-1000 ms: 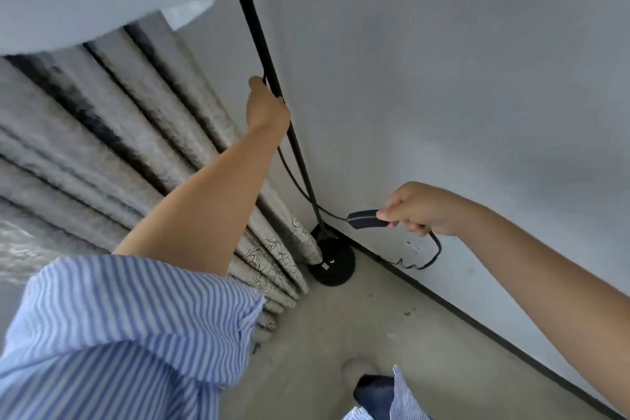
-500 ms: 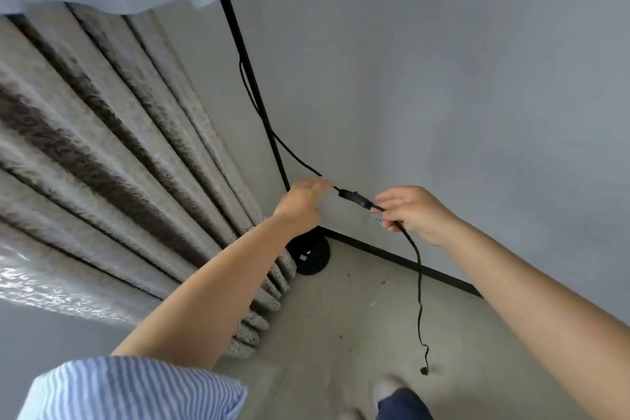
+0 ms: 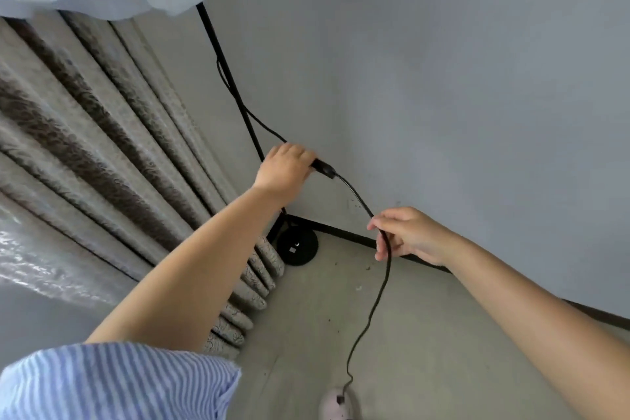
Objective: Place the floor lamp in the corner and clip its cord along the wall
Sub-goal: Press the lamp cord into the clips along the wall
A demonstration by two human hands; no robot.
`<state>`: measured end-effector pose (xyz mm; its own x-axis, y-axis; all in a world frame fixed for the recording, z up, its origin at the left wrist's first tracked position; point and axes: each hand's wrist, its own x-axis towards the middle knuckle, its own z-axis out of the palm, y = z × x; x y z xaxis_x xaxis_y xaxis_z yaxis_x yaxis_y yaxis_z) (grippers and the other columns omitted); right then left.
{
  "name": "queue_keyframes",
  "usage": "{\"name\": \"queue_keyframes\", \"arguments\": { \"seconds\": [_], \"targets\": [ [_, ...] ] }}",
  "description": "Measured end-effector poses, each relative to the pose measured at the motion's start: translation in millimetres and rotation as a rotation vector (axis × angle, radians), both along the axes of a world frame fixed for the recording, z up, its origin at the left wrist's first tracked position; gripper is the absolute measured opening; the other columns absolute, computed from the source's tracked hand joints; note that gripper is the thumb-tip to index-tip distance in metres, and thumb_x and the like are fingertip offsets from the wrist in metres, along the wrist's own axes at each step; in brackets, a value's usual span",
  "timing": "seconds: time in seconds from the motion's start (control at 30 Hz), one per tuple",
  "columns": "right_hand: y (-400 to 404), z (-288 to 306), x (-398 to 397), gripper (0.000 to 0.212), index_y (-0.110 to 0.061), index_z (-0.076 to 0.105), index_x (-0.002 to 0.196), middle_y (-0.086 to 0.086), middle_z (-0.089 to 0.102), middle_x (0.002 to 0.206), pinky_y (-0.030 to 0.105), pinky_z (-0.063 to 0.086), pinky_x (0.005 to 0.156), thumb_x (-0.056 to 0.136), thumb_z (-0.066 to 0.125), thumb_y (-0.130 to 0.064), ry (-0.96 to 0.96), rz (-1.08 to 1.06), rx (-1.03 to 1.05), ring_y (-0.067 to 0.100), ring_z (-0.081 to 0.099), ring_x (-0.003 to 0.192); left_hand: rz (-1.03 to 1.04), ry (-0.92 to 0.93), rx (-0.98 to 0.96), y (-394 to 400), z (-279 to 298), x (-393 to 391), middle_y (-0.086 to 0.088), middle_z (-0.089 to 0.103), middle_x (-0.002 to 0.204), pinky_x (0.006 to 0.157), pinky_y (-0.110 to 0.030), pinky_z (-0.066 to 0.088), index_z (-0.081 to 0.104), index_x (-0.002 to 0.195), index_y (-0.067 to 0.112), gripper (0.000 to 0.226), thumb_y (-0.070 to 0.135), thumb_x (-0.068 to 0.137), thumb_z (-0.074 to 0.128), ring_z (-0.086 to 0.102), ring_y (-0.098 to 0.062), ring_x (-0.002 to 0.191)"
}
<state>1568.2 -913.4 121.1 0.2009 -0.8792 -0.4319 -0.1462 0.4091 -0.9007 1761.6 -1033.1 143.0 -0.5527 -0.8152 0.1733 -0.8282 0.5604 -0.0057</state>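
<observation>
Our left hand is closed on the cord at its switch, our right hand pinches it lower; pulling hard could tip the lamp.

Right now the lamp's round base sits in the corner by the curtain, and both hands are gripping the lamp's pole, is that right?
Not quite. The head view shows the base in the corner by the curtain, but both hands hold the cord, not the pole: the left hand by the inline switch, the right hand lower down.
</observation>
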Motion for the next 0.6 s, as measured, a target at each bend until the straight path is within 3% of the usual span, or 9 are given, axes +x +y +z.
{"name": "queue_keyframes", "arguments": {
  "seconds": [0.13, 0.27, 0.4, 0.47, 0.53, 0.6],
  "targets": [
    [30, -1, -18, 0.029, -0.016, 0.059, 0.079, 0.000, 0.053, 0.052, 0.016, 0.050, 0.049, 0.096, 0.035, -0.014, 0.009, 0.040, -0.010, 0.008, 0.056, 0.040, -0.017, -0.148, 0.048, 13, 9, 0, -0.016, 0.059, 0.114, 0.103, -0.039, 0.031, 0.049, 0.115, 0.005, 0.025, 0.019, 0.097, 0.041, 0.049, -0.034, 0.113],
    [42, 5, -29, 0.025, -0.013, 0.059, 0.080, 0.001, 0.053, 0.053, 0.017, 0.051, 0.049, 0.094, 0.039, -0.012, 0.100, 0.111, 0.010, 0.009, 0.058, 0.040, -0.016, -0.393, 0.226, 18, 13, 3, -0.013, 0.062, 0.106, 0.083, -0.035, 0.037, 0.045, 0.114, 0.007, 0.021, 0.020, 0.099, 0.035, 0.056, -0.028, 0.087],
    [48, 4, -44, 0.026, -0.014, 0.060, 0.076, -0.005, 0.049, 0.046, 0.017, 0.047, 0.047, 0.093, 0.039, -0.012, 0.232, 0.140, 0.039, 0.007, 0.050, 0.034, 0.025, -0.465, 0.240, 6, 15, 12, -0.005, 0.057, 0.088, 0.088, -0.036, 0.039, 0.048, 0.108, 0.010, 0.020, 0.024, 0.098, 0.038, 0.044, -0.020, 0.072],
    [51, 2, -46, 0.028, -0.016, 0.061, 0.075, -0.011, 0.044, 0.037, 0.016, 0.044, 0.041, 0.093, 0.040, -0.013, 0.211, 0.133, 0.025, 0.005, 0.038, 0.030, 0.003, -0.501, 0.270, 3, 9, 12, 0.001, 0.054, 0.078, 0.070, -0.029, 0.043, 0.053, 0.101, 0.011, 0.025, 0.035, 0.092, 0.048, 0.048, -0.019, 0.071],
    [53, 0, -42, 0.029, -0.017, 0.060, 0.072, -0.013, 0.037, 0.034, 0.016, 0.039, 0.040, 0.093, 0.040, -0.013, 0.200, 0.129, -0.001, 0.004, 0.027, 0.030, -0.014, -0.455, 0.389, 10, 1, 10, 0.005, 0.051, 0.068, 0.051, -0.022, 0.037, 0.054, 0.091, 0.013, 0.032, 0.043, 0.083, 0.059, 0.051, -0.019, 0.070],
    [47, -3, -32, 0.030, -0.018, 0.060, 0.069, -0.009, 0.035, 0.042, 0.016, 0.036, 0.041, 0.092, 0.042, -0.012, 0.203, 0.084, -0.051, 0.003, 0.026, 0.031, -0.070, -0.405, 0.471, 13, -11, 5, 0.003, 0.058, 0.081, 0.060, -0.022, 0.041, 0.050, 0.097, 0.017, 0.036, 0.048, 0.081, 0.060, 0.055, -0.021, 0.080]
  ]
}}
